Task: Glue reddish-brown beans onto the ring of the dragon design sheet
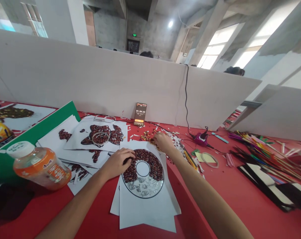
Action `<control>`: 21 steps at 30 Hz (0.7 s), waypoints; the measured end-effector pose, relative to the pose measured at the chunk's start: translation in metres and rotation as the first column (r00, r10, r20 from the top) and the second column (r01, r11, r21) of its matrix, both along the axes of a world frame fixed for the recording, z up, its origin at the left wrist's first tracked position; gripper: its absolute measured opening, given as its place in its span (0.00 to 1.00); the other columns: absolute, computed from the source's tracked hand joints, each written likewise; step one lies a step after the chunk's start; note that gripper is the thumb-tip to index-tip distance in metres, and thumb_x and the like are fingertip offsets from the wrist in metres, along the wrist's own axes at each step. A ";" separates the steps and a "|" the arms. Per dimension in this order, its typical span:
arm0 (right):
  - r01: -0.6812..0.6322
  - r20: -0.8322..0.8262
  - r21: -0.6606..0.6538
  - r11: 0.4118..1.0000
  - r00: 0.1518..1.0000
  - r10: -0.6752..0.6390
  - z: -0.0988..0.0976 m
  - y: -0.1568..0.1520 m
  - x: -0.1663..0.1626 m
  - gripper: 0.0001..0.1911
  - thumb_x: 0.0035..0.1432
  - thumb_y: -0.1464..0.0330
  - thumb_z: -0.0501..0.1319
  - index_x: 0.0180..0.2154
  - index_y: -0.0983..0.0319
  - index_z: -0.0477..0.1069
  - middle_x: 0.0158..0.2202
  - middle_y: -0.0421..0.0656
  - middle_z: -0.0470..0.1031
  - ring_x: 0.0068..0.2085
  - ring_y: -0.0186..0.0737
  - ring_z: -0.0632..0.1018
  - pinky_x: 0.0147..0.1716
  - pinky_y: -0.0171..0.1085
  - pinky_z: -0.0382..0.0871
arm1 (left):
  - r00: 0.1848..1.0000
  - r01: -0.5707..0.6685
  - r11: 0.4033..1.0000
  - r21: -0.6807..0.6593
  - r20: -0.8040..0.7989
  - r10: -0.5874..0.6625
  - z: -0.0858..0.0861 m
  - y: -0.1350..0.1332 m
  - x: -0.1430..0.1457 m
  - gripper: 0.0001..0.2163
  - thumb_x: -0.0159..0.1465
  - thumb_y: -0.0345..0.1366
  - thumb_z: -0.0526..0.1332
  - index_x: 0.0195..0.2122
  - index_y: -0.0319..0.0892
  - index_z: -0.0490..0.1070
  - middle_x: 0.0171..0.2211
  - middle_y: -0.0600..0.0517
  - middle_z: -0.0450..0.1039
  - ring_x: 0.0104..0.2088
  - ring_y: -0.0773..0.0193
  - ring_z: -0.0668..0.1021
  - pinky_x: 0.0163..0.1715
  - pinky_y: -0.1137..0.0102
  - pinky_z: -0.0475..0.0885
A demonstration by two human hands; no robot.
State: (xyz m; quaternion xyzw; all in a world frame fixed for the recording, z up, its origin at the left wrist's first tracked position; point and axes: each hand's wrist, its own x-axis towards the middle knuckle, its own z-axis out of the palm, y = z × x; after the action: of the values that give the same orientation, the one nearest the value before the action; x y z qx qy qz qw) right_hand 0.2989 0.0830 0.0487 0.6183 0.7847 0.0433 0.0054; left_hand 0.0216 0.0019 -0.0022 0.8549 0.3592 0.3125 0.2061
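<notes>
craft workroom — concrete walls, long partition, seed-studded drawing

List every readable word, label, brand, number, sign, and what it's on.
"01:39:23": phone screen; its smaller lines are too small to read.
Orange bottle label: stylised lettering, not legible.
Green lit sign on the far wall: too small.
Yellow container, left edge: any print too blurred.

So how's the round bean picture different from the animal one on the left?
The round picture is a ring with a white middle, while the animal picture has a pointy-eared head and a body.
The left hand rests on the round picture; a clear hoop lies on the animal picture.
Both have dark red beans on white paper.
</notes>
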 end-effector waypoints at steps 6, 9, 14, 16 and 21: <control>-0.055 0.003 -0.045 0.997 0.998 0.055 0.001 -0.003 0.007 0.15 0.70 0.71 0.54 0.40 0.61 0.81 0.46 0.52 0.79 0.47 0.46 0.78 0.48 0.37 0.65 | 1.000 0.000 1.000 -0.003 0.000 0.000 0.000 0.000 0.000 0.12 0.67 0.28 0.57 0.46 0.47 0.77 0.52 0.50 0.78 0.54 0.57 0.77 0.57 0.58 0.72; -0.088 -0.029 -0.060 0.994 0.996 0.087 -0.004 -0.008 0.012 0.15 0.69 0.73 0.54 0.39 0.62 0.81 0.44 0.51 0.79 0.44 0.43 0.78 0.46 0.35 0.66 | 1.000 -0.002 1.000 -0.011 -0.004 0.002 0.001 0.000 0.000 0.12 0.67 0.27 0.57 0.46 0.47 0.77 0.53 0.51 0.77 0.55 0.57 0.76 0.58 0.58 0.71; -0.080 -0.112 -0.008 0.997 0.991 0.078 -0.013 -0.018 0.017 0.16 0.67 0.76 0.55 0.50 0.64 0.77 0.48 0.51 0.78 0.46 0.43 0.78 0.48 0.35 0.67 | 1.000 -0.003 1.000 -0.018 -0.002 0.003 0.001 0.000 0.000 0.13 0.66 0.27 0.57 0.46 0.47 0.77 0.53 0.51 0.77 0.55 0.57 0.76 0.58 0.58 0.71; -0.072 -0.139 0.002 0.997 0.988 0.071 -0.015 -0.019 0.020 0.16 0.66 0.77 0.55 0.49 0.65 0.78 0.47 0.50 0.79 0.46 0.42 0.79 0.48 0.34 0.67 | 1.000 -0.005 1.000 -0.017 -0.002 0.005 0.001 0.000 0.000 0.13 0.66 0.27 0.57 0.45 0.47 0.77 0.53 0.51 0.77 0.55 0.57 0.76 0.58 0.59 0.71; -0.046 -0.195 0.030 0.998 0.980 0.051 -0.013 -0.015 0.030 0.18 0.65 0.78 0.53 0.47 0.64 0.79 0.45 0.48 0.81 0.46 0.42 0.79 0.48 0.34 0.68 | 1.000 -0.005 1.000 -0.010 -0.005 0.005 0.002 -0.001 0.000 0.12 0.67 0.27 0.57 0.46 0.47 0.77 0.53 0.51 0.77 0.55 0.57 0.76 0.58 0.58 0.71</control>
State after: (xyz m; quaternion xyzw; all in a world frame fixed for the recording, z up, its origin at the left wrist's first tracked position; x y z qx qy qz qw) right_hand 0.3285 0.0676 0.0356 0.6002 0.7957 -0.0077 -0.0805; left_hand 0.0218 0.0011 -0.0004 0.8536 0.3636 0.3091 0.2087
